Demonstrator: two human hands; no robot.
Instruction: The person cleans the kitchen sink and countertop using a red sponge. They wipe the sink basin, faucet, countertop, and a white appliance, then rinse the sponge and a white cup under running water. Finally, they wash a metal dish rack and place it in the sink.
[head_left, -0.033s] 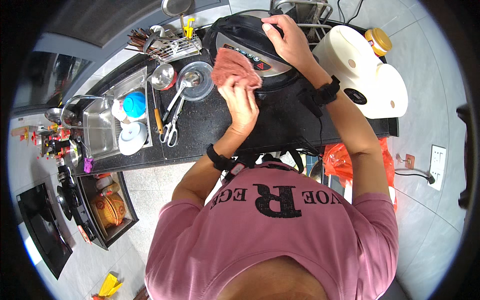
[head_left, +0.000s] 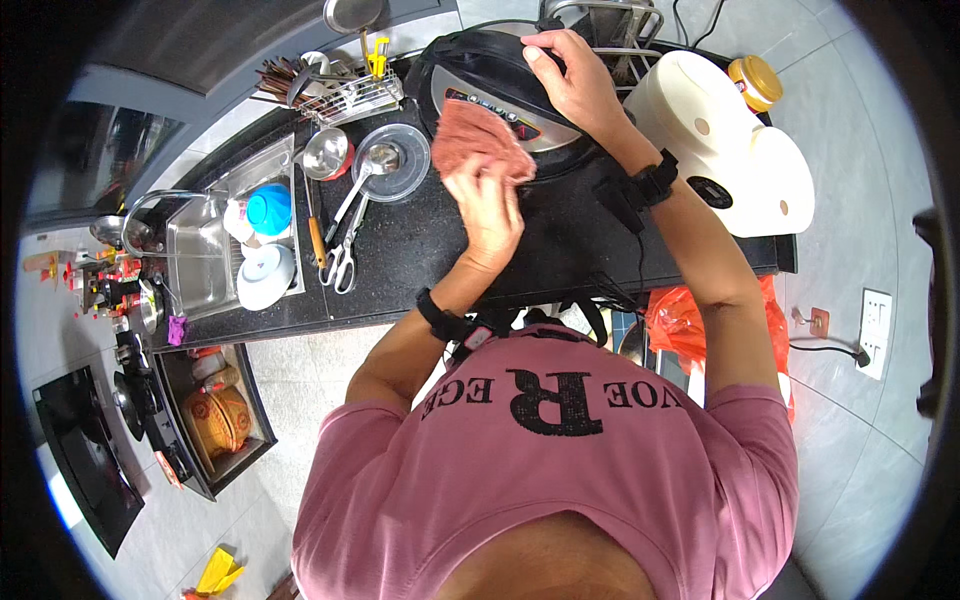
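Here, the left hand (head_left: 490, 215) grasps a reddish cloth (head_left: 475, 138) with its fingers against the front of a black-and-silver cooker (head_left: 500, 92) on the table (head_left: 400, 255); the right hand (head_left: 578, 82) lies atop the cooker; whether its fingers grip, I cannot tell.

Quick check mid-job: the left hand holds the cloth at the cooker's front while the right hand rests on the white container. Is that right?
Not quite: the right hand rests on the cooker, not the white container, as the head view shows. The left hand does hold the cloth at the cooker's front.
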